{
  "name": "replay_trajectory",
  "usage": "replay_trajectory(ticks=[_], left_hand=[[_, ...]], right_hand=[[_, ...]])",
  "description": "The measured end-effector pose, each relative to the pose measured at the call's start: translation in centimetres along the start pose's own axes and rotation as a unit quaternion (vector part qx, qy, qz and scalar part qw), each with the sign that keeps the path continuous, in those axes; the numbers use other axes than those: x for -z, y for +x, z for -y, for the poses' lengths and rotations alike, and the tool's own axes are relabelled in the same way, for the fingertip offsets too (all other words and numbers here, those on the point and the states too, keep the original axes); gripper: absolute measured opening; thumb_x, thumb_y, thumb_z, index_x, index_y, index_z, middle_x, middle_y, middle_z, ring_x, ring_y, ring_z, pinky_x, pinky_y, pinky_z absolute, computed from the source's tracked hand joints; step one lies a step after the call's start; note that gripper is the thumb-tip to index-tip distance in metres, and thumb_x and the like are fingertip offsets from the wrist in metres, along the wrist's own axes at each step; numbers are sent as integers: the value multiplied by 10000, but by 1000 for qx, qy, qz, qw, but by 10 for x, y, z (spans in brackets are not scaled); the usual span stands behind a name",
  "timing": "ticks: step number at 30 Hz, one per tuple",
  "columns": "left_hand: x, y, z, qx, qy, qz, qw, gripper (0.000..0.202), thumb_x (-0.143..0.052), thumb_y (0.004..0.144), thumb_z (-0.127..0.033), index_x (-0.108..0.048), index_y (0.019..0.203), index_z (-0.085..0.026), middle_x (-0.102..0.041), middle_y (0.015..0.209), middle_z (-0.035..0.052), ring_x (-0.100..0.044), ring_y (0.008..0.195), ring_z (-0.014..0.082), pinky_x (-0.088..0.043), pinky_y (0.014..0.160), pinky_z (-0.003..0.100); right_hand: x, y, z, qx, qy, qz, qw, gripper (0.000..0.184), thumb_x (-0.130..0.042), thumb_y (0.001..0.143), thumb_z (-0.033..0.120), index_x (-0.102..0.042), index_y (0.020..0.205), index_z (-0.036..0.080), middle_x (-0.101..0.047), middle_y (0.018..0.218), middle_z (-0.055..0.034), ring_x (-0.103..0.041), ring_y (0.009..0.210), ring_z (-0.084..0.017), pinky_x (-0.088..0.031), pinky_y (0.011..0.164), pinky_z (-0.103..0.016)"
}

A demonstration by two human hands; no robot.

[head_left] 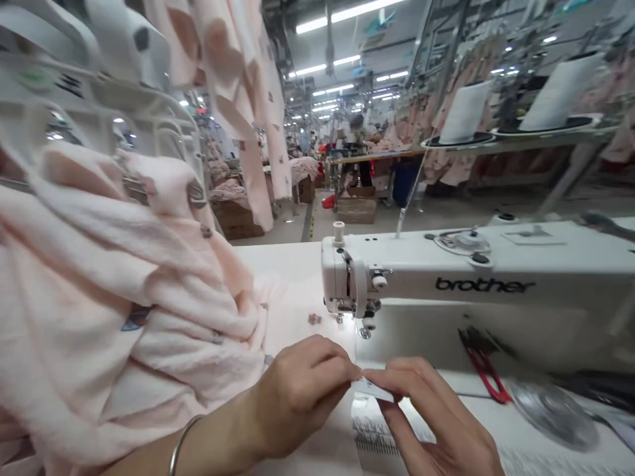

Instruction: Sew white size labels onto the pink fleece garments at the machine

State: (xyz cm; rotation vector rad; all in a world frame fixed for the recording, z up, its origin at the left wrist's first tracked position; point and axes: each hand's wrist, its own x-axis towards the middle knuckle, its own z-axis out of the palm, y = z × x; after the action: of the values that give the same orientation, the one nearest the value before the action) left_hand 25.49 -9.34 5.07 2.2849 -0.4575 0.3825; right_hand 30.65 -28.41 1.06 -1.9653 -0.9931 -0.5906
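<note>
Just in front of the sewing machine (pixel 347 284), my two hands meet at a small white label (pixel 376 389) with faint dark print. My left hand (pixel 305 390), with a metal bangle on its wrist, is closed and pinches the label's left end. My right hand (pixel 436 413) holds its other end between thumb and forefinger. Pale pink fleece fabric (pixel 163 291) with small printed motifs is heaped on the left and runs flat beneath my left forearm. The machine's needle area stands just beyond my fingertips. A small brownish motif (pixel 314 318) lies on the pink fabric beside the presser foot.
Red-handled scissors (pixel 489 377) and a round clear-and-metal object (pixel 555 413) lie right of my right hand. A white plastic rack (pixel 119 112) with hanging pink fabric rises at left. White thread cones (pixel 464 112) stand behind the machine. Beyond are other workstations.
</note>
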Motion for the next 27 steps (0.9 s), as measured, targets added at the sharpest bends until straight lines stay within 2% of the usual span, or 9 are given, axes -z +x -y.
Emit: replay_trajectory(ticks=[3, 6, 8, 10, 12, 16, 19, 23, 27], left_hand=[[1, 0, 4, 184, -185, 39, 965, 239, -567, 872, -309, -623, 1052, -162, -665, 895, 92, -628, 795, 161, -504, 747, 272], [1, 3, 8, 328, -411, 118, 842, 329, -550, 867, -440, -606, 921, -120, -667, 816, 93, -635, 691, 144, -515, 656, 257], [-2, 4, 9, 350, -462, 105, 808, 323, -635, 811, -426, -585, 819, -107, -658, 735, 75, -617, 617, 120, -495, 596, 223], [-5, 4, 10, 354, -452, 62, 817, 295, -711, 756, -365, -572, 773, -105, -648, 682, 54, -598, 576, 101, -470, 558, 194], [-8, 4, 10, 357, -428, 28, 830, 281, -711, 756, -348, -568, 756, -106, -647, 662, 50, -587, 558, 96, -462, 549, 191], [-13, 3, 10, 350, -398, 10, 848, 278, -686, 774, -363, -559, 754, -117, -650, 684, 56, -585, 582, 108, -468, 582, 213], [-13, 3, 9, 337, -345, 30, 875, 271, -655, 792, -380, -562, 759, -129, -609, 681, 29, -542, 595, 101, -437, 580, 209], [-8, 4, 10, 316, -255, 42, 913, 240, -646, 796, -372, -613, 891, -154, -578, 769, 16, -505, 680, 107, -401, 600, 198], [-11, 5, 14, 314, -300, 48, 899, 252, -666, 778, -359, -607, 893, -144, -575, 754, 17, -537, 714, 122, -428, 646, 215]], right_hand=[[2, 1, 6, 75, -66, -40, 994, 333, -470, 844, 44, -567, 1105, 227, -560, 852, -53, -568, 761, -157, -445, 692, -310], [-1, -5, 4, 115, -130, -48, 984, 347, -473, 847, 56, -580, 1138, 210, -589, 866, -62, -584, 812, -174, -404, 769, -367], [-6, -8, 2, 112, -131, -44, 984, 357, -460, 855, 48, -584, 1144, 218, -593, 882, -57, -584, 847, -168, -392, 802, -368], [-10, -8, 3, 51, -80, -36, 995, 349, -463, 872, 72, -576, 1155, 243, -589, 929, -49, -579, 880, -154, -413, 804, -327], [-12, -5, 6, -101, 47, -20, 994, 282, -470, 910, 178, -545, 1169, 262, -586, 978, -41, -581, 875, -140, -450, 753, -267], [-13, 2, 16, -378, 336, 64, 860, 283, -478, 907, 482, -556, 980, 220, -580, 794, -1, -554, 710, -123, -451, 663, -230], [-14, 5, 20, -418, 379, 82, 822, 339, -554, 849, 532, -530, 779, 201, -528, 678, 27, -503, 669, -111, -405, 660, -223], [-13, 4, 18, -422, 359, 85, 828, 334, -577, 837, 515, -500, 748, 203, -494, 647, 46, -473, 637, -104, -365, 627, -224], [-14, 1, 18, -408, 322, 108, 847, 335, -554, 850, 510, -500, 731, 201, -481, 644, 42, -465, 627, -108, -351, 607, -233]])
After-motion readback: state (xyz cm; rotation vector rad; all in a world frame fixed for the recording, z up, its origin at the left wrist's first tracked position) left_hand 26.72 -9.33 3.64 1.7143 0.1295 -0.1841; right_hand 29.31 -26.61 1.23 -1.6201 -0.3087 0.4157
